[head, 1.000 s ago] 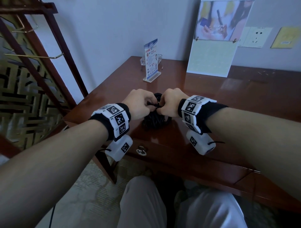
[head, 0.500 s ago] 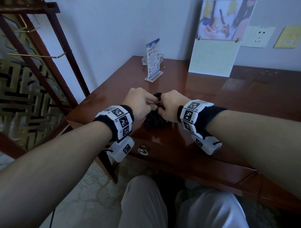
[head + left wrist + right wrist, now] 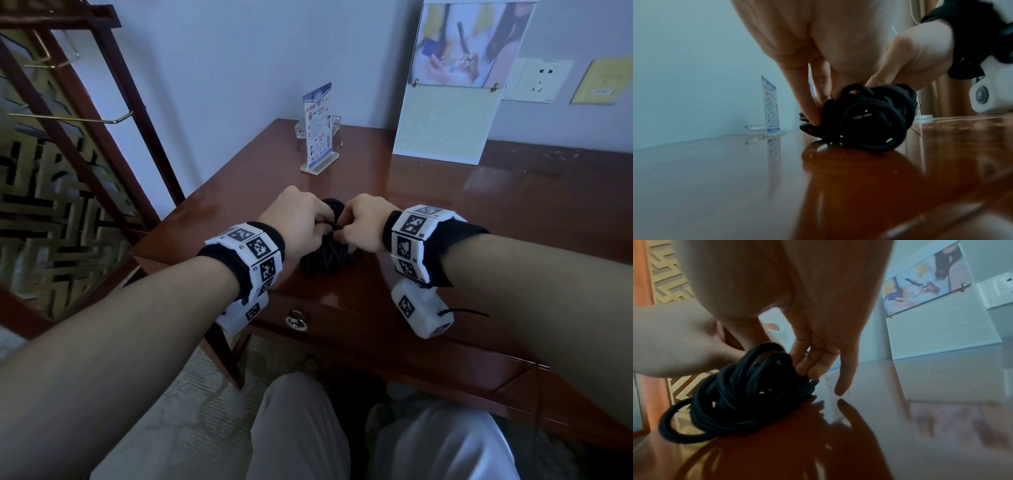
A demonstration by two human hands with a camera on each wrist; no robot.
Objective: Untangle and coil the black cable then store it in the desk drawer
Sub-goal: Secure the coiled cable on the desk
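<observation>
Head view, progress: black cable (image 3: pixel 327 255) sits as a bundled mass on the desk (image 3: pixel 445 219), near its front edge; loops look gathered but uneven, so I judge the coiling is near its end, likely a securing wrap.
Head view, remaining: desk drawer (image 3: pixel 342 325) with its ring pull (image 3: pixel 296 320) is closed; opening it and storing the cable are not yet done.
Head view, pose: left hand (image 3: pixel 296 219) and right hand (image 3: pixel 364 221) meet knuckle to knuckle over the top of the bundle, both forearms reaching in from the near side.
Left wrist view, grip: left hand (image 3: pixel 818 53) has its fingers curled down into the cable (image 3: pixel 865 120), pinching strands at the upper left of the bundle; the bundle's underside rests on the desk (image 3: pixel 735 178).
Left wrist view, background: acrylic sign holder (image 3: pixel 770 107) stands well behind the bundle.
Right wrist view, grip: right hand (image 3: pixel 818 321) pinches strands at the top of the cable (image 3: pixel 740 395) with several fingertips; 1 finger points free toward the desk (image 3: pixel 920 418), not touching the cable.
Right wrist view, loose part: 1 loop bulges out low on the bundle's side, untucked.
</observation>
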